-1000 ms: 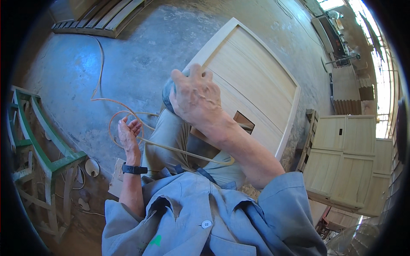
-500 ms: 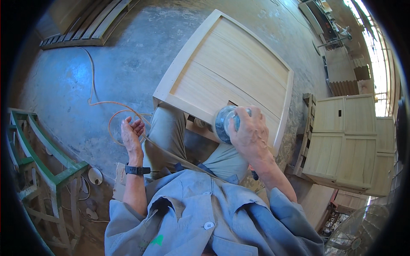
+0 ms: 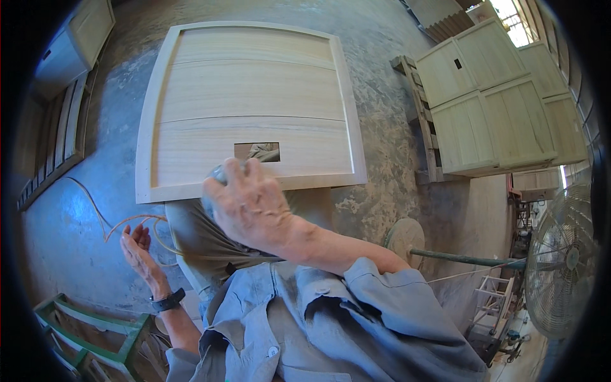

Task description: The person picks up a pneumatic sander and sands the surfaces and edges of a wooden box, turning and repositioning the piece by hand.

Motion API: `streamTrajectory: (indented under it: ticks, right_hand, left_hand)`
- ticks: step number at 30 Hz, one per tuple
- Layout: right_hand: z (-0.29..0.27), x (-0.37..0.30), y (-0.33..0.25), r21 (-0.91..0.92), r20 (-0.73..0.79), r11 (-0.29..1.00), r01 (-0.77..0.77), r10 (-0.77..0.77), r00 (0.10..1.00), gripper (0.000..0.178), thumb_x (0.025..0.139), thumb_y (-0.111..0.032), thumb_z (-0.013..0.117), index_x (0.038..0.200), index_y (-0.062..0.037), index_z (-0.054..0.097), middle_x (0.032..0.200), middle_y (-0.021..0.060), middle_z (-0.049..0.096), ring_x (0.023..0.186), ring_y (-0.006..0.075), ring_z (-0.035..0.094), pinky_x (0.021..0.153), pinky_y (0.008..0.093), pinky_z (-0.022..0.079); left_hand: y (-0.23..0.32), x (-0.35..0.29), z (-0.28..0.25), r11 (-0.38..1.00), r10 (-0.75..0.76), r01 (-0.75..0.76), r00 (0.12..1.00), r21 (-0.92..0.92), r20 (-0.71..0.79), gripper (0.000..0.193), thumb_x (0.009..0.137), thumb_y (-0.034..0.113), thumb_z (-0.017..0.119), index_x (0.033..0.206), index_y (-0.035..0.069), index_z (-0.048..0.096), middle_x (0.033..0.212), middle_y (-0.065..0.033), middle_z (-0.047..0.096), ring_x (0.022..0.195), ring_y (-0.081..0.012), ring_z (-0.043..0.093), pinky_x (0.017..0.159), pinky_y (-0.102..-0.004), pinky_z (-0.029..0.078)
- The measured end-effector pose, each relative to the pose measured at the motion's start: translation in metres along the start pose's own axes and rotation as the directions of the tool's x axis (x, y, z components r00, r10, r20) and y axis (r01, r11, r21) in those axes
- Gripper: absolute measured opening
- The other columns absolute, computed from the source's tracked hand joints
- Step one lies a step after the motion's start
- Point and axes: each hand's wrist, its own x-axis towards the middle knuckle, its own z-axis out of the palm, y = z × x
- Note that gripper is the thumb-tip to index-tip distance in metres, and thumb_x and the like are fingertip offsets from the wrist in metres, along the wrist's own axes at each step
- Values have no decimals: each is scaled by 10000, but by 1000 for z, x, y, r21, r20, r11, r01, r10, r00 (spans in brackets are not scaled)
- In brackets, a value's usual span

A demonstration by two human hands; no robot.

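Observation:
My right hand (image 3: 251, 197) is wrapped over a round palm sander (image 3: 218, 174), most of which the hand hides. The sander is at the near edge of a pale wooden cabinet (image 3: 251, 95), just below a rectangular cutout (image 3: 258, 151) in its planked panel. My left hand (image 3: 138, 245), with a black watch on the wrist, is raised palm up to the left of my legs. Its fingers are loosely bent and nothing shows in them. An orange air hose (image 3: 105, 223) passes close by its fingertips; whether they touch it I cannot tell.
Several pale cabinets (image 3: 471, 108) stand on a wooden pallet (image 3: 425, 121) at the right. A large fan (image 3: 563, 261) with a round base (image 3: 405, 239) is at the lower right. A green frame (image 3: 95, 344) stands lower left, a slatted wooden rack (image 3: 60, 130) at the upper left.
The view has turned, so the cabinet now lies squarer and further left. My right hand has shifted left along the cabinet's near edge with the sander. My left hand stays raised and open.

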Motion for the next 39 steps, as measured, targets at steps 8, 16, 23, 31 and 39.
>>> streamTrajectory:
  ticks: [8,16,23,31,39]
  right_hand:
    - [-44,-53,81,-151,63,934,-323,335,940,198,864,-202,651,1018,-84,614,1020,190,526,876,350,599,603,418,558]
    - [-62,-82,131,-315,-22,801,-509,530,848,237,890,-241,645,1053,-77,595,1083,207,535,925,402,605,741,481,550]
    - [-67,-77,173,-302,-50,699,-649,668,743,246,897,-253,641,1082,-102,581,1106,199,542,969,418,586,848,503,492]
    - [-68,-89,154,-319,-45,718,-619,641,766,268,888,-237,660,1096,-82,593,1117,227,538,981,432,603,802,502,530]
    - [-68,-64,196,-316,-69,695,-646,662,746,256,896,-246,651,1094,-94,595,1136,217,541,1006,423,607,811,507,533]
  left_hand:
    - [68,25,46,841,308,-365,930,399,203,507,1069,399,407,1391,16,491,1247,-181,618,1149,-282,598,1005,-400,460]
    - [108,41,102,551,244,-501,861,667,446,571,1050,412,450,1415,-28,452,1337,-259,555,1255,-350,542,1033,-417,429]
    - [85,64,129,380,347,-601,797,703,494,654,1029,476,455,1442,-29,409,1366,-270,541,1264,-407,520,1058,-454,406]
    - [81,58,138,245,390,-547,812,800,435,615,1034,458,446,1449,5,408,1367,-240,554,1225,-409,554,987,-459,472]
    - [79,55,141,257,362,-515,836,817,413,643,1037,492,423,1473,21,390,1426,-238,512,1301,-399,505,1045,-456,437]
